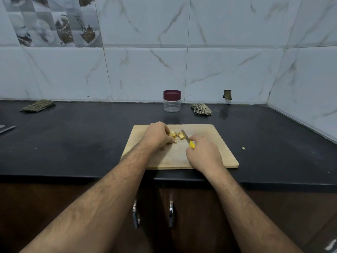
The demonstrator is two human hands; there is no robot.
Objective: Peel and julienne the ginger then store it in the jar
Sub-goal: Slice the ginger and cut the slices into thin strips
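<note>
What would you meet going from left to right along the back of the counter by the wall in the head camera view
Folded checked cloth → clear jar with the maroon lid → crumpled checked cloth → hole in the wall tile.

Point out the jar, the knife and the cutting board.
jar (172, 105): head view, clear body below the lid.
knife (185, 136): head view, blade.
cutting board (215, 132): head view, bare far right surface.
</note>
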